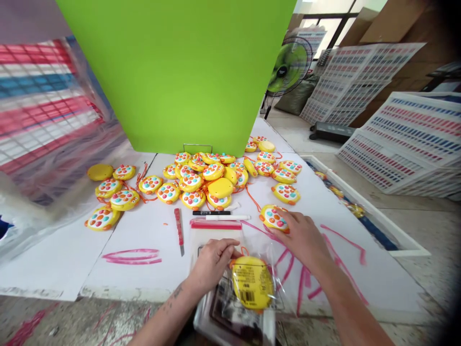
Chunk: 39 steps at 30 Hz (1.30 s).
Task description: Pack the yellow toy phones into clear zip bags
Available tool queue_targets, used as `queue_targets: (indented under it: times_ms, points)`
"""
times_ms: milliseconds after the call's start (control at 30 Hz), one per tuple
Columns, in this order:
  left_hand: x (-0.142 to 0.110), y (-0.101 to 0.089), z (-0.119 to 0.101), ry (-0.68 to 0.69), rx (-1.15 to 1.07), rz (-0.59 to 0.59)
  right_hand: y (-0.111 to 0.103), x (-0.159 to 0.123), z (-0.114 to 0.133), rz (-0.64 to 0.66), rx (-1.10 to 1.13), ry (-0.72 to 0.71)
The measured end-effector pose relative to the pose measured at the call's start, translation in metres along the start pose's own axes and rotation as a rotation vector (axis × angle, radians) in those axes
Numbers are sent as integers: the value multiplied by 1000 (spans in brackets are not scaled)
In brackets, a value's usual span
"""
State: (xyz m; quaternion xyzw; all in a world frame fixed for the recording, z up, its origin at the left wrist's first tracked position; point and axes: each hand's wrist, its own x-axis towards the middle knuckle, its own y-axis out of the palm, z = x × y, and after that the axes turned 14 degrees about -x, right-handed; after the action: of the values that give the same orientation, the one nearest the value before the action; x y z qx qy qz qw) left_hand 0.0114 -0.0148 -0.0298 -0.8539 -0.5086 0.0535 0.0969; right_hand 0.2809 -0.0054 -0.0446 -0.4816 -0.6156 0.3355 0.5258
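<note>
My right hand [304, 235] is closed around the edge of a yellow animal-shaped toy [272, 216] lying on the table, its white face dotted with coloured buttons. My left hand [216, 259] has its fingers curled together at the upper left of a clear plastic bag [279, 298]. Inside that bag is another yellow toy [248, 281], its plain back up, under black printing and a barcode. What the left fingertips pinch is mostly hidden, but they meet the bag's edge. Beneath lies a stack of clear bags [216, 233] with a red strip along the top.
A pile of similar toys [190, 180] with orange cords lies before a green board [180, 72]. Beyond the bags are a black marker [211, 213], a white marker [227, 217] and a red cutter knife [179, 228]. White crates [406, 139] and a fan [288, 67] stand right.
</note>
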Motion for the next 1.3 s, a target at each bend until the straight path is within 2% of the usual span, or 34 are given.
queue_targets:
  times_ms: [133, 233, 400, 600, 700, 800, 900, 967, 1133, 1300]
  points:
    - [0, 0, 1, -8, -5, -5, 3, 6, 5, -30, -133, -16]
    - [0, 1, 1, -12, 1, -4, 4, 8, 6, -17, -122, -31]
    - [1, 0, 2, 2, 3, 6, 7, 4, 10, 64, 21, 43]
    - [0, 0, 2, 4, 0, 1, -1, 4, 15, 187, 34, 150]
    - [0, 0, 2, 3, 5, 3, -1, 0, 14, 195, 134, 177]
    - [0, 0, 3, 6, 6, 3, -5, -5, 16, 116, 352, 180]
    - [1, 1, 3, 5, 9, 3, -17, -7, 20, -19, 597, 134]
    - [1, 1, 3, -6, 15, 3, -30, -6, 24, -48, 705, 78]
    - [0, 0, 5, -19, -24, 18, -58, -7, 41, 67, 843, -8]
    - [-1, -1, 6, -10, -6, 15, -65, -10, 52, 60, 883, -165]
